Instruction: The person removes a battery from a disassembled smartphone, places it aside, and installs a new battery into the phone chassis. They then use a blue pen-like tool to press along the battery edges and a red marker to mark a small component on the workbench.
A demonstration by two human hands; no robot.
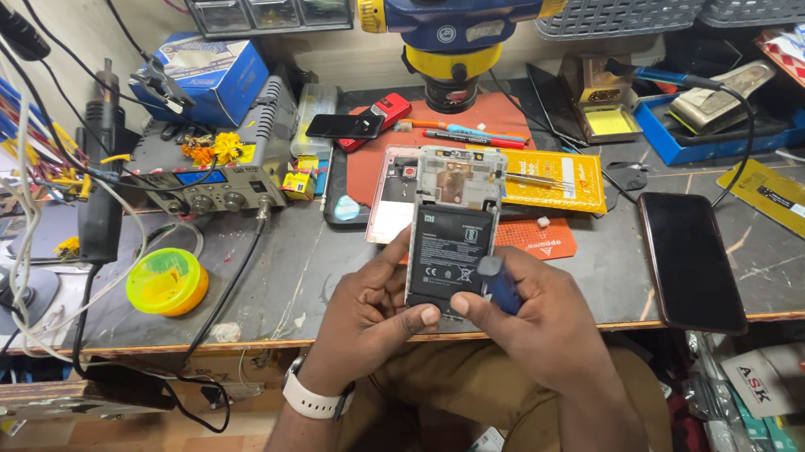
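Observation:
An opened phone [451, 216] with its back cover off shows a black battery and bare circuit parts at the top. My left hand [366, 317] grips its lower left edge, thumb on the battery. A blue-handled screwdriver [498, 283] is in my right hand [539, 325], held against the phone's lower right corner. The phone is tilted up above the front edge of the workbench [276, 290]. A white watch sits on my left wrist.
A black phone [690, 260] lies face up at right. Behind are a pink back cover [390, 199], an orange mat, a yellow card with tweezers, a microscope [464, 17], a soldering station [209, 177], a yellow-green tub [166, 280], cables at left and a blue tray.

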